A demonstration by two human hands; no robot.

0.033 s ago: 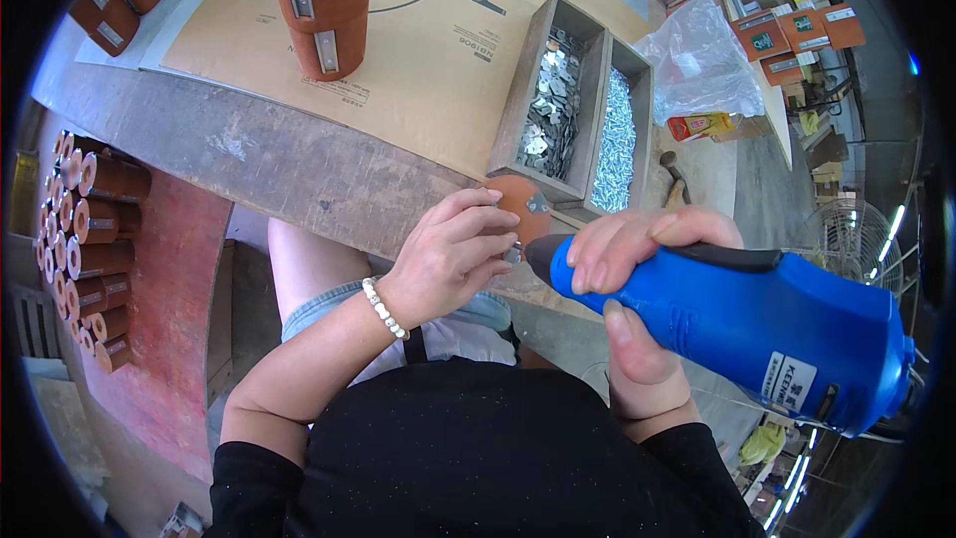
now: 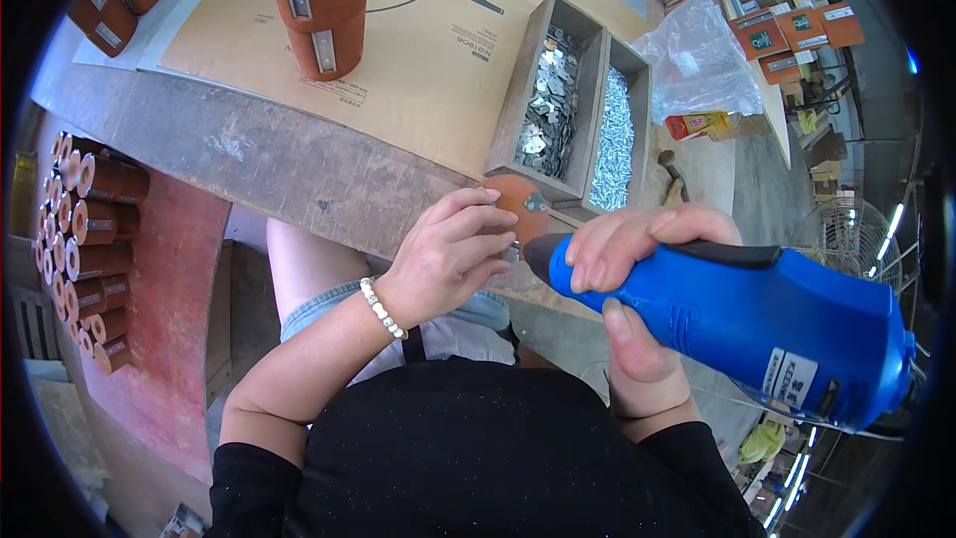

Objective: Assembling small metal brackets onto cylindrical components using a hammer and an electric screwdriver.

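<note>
My right hand point(image 2: 642, 259) is wrapped round a blue electric screwdriver point(image 2: 772, 324), which lies level with its black nose pointing left. That nose meets the lower right of a reddish-brown round piece point(image 2: 513, 201) at the table's front edge. A small grey metal plate point(image 2: 536, 203) sits on the piece's right side. My left hand point(image 2: 453, 249), with a beaded bracelet on its wrist, has curled fingers closed on the left side of the round piece. The fingers hide part of it, and the exact contact at the screwdriver's tip is hard to see.
Beyond my hands, a wooden tray point(image 2: 505, 130) holds flat metal plates and silver screws in two compartments. A hammer point(image 2: 673, 179) lies to its right. One reddish-brown cylinder point(image 2: 344, 15) stands on cardboard point(image 2: 428, 90). Several more cylinders point(image 2: 108, 224) are stacked at the left.
</note>
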